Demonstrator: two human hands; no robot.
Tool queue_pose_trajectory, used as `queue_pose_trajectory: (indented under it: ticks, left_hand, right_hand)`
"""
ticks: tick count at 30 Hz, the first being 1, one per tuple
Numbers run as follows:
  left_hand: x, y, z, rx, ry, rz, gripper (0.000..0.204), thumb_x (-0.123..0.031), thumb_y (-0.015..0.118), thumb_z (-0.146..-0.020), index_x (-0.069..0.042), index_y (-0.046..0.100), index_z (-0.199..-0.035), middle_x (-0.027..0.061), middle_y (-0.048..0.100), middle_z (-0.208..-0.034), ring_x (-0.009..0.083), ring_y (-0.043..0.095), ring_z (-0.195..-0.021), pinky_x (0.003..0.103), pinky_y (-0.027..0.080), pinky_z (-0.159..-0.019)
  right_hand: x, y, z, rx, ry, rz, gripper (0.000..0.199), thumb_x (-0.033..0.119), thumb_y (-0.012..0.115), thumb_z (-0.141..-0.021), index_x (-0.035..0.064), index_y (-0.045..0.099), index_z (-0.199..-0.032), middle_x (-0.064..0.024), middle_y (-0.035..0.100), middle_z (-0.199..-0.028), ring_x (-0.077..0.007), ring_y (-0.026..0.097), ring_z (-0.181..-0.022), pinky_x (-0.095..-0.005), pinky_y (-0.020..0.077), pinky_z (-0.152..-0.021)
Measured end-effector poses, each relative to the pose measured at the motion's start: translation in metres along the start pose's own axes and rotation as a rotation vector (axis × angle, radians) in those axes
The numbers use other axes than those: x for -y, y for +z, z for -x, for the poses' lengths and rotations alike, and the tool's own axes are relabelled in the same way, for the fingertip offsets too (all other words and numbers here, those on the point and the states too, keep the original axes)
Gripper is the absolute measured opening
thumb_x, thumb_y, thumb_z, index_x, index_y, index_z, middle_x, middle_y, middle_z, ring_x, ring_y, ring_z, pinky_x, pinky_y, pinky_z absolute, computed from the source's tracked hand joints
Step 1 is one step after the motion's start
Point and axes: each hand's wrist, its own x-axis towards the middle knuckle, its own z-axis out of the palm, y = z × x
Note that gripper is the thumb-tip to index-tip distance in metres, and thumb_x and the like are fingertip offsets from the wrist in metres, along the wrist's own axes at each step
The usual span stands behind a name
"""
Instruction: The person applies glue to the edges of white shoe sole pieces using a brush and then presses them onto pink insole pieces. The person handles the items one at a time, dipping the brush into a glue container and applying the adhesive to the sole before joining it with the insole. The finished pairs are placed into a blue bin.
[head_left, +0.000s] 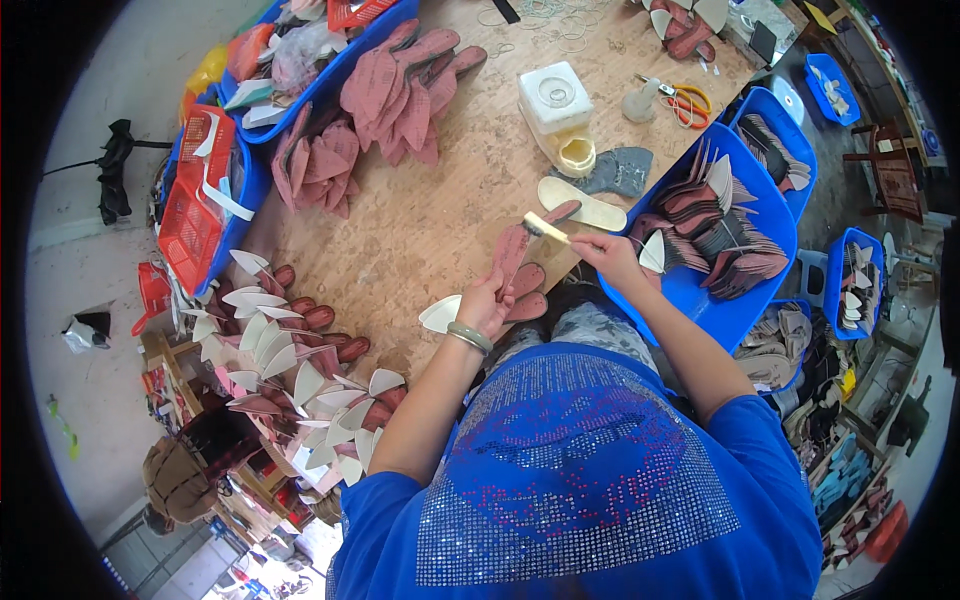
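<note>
The left hand (487,305) pinches a thin pink insole (513,250) by its lower end; it looks light and bendy. The right hand's (608,252) fingers pinch a small brush (546,228) touching its top.

Both my forearms reach forward, bare below short sleeves. My left hand (487,300) is curled closed in a grip; my right hand (608,252) pinches shut, wrist bent inward.
</note>
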Motion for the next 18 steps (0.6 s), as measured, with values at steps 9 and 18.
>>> queue_pose_trajectory:
  ticks: [9,18]
  left_hand:
    - [-0.01,-0.009,-0.007,0.011,0.008,-0.058,0.013,-0.014,0.05,-0.096,-0.002,0.053,-0.096,0.0024,0.048,-0.074,0.0108,0.046,-0.062,0.023,0.043,-0.054]
    - [-0.024,-0.01,-0.017,0.063,0.702,-1.06,0.023,-0.013,0.051,-0.094,-0.003,0.053,-0.115,0.0019,0.06,-0.087,0.0117,0.055,-0.07,0.023,0.047,-0.064]
  right_hand:
    - [-0.035,-0.025,-0.007,-0.259,0.112,0.209,0.025,0.03,0.066,-0.081,0.011,0.072,-0.097,-0.0159,0.067,-0.077,-0.028,0.066,-0.066,-0.0367,0.0506,-0.062]
    - [-0.001,-0.024,-0.05,-0.092,0.03,0.395,0.024,0.03,0.064,-0.079,0.0116,0.073,-0.093,-0.0168,0.067,-0.08,-0.0312,0.066,-0.071,-0.0386,0.0516,-0.065]
